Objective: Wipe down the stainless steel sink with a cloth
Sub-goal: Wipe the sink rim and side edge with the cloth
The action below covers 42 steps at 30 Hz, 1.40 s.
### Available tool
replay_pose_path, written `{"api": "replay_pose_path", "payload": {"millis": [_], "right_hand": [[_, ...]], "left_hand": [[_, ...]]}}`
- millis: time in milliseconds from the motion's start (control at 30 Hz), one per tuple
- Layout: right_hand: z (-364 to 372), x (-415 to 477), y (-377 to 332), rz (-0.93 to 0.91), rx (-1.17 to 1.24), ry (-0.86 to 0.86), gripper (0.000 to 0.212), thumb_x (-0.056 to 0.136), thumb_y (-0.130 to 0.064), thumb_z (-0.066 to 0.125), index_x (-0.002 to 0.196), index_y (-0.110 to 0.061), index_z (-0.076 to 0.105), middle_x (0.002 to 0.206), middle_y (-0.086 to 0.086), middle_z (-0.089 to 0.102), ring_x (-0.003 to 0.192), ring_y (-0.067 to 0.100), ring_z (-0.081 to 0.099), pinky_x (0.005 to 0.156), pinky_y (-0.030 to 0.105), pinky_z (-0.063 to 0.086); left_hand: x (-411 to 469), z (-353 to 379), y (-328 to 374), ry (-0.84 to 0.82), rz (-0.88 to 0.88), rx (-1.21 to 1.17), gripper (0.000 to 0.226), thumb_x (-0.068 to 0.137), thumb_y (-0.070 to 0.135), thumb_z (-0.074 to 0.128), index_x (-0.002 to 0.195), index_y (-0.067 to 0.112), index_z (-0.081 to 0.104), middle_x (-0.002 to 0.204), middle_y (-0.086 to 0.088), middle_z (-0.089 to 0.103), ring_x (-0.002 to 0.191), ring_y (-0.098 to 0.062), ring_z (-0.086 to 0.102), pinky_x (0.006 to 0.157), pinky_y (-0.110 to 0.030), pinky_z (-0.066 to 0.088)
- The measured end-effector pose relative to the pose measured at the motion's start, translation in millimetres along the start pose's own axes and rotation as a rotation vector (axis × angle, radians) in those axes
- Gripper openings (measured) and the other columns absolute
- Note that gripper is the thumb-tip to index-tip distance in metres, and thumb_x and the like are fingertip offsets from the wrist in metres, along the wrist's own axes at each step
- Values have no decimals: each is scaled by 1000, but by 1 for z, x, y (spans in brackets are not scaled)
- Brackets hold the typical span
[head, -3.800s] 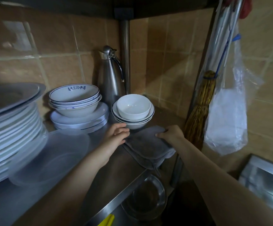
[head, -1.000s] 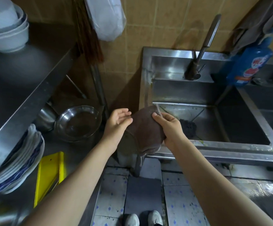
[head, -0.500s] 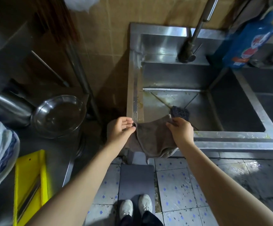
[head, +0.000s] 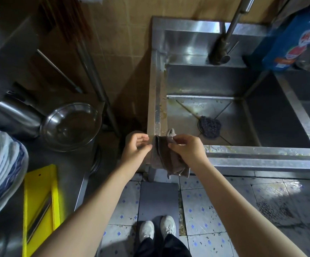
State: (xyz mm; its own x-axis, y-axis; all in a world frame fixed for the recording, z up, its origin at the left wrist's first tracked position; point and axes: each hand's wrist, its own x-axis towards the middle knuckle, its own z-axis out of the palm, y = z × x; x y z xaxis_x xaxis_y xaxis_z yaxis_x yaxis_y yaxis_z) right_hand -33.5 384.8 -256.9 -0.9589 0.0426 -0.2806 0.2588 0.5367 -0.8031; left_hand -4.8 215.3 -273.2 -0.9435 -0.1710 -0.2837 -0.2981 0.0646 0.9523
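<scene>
Steel sink (head: pixel 261 160) fills the far right, basin open, faucet at its far wall. Both forearms reach forward from near, bare, converging on the sink's near left corner. Brown cloth (head: pixel 161 160) bunched in folds there, hanging down past the front rim. Right hand (head: pixel 189 151) palm down over the cloth, thumb and forefinger pinching its upper edge. Left hand (head: pixel 134 147) just left of it, fingers loosely curled, thumb tip at the cloth's left edge. Dark scouring pad (head: pixel 210 127) lies on the basin floor.
</scene>
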Motion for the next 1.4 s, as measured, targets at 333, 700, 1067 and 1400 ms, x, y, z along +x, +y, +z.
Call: {"api": "replay_pose_path", "payload": {"millis": [333,700,1067,1400], "right_hand": [[35,-17,3,113,167,31,14,80,-7,68,92,-11,63,67,-4,64,41,6,55,47,25,54],[41,-25,3,-67,-187,128,25,82,-12,66,107,-10,63,107,5,58,91,22,56,69,18,34],[39,-16,13,-258,-629,30,43,95,-31,45,135,-14,47,143,6,41,128,26,34,104,33,28],[52,-17,16,-355,-623,17,41,95,-20,46,132,-2,50,142,21,41,135,35,33,112,40,26]], "left_hand": [[-4,-3,-9,24,-34,-9,24,83,5,62,97,22,54,102,5,61,101,-10,57,94,-26,44],[-3,2,-11,28,-35,60,23,85,5,59,97,24,54,105,6,60,99,-5,55,91,-22,41],[13,6,-16,27,-44,232,43,90,12,55,131,22,46,137,2,47,126,-13,42,96,-22,33],[35,24,-28,-45,-237,220,46,101,29,28,146,32,19,152,-1,27,136,-23,31,105,-30,27]]}}
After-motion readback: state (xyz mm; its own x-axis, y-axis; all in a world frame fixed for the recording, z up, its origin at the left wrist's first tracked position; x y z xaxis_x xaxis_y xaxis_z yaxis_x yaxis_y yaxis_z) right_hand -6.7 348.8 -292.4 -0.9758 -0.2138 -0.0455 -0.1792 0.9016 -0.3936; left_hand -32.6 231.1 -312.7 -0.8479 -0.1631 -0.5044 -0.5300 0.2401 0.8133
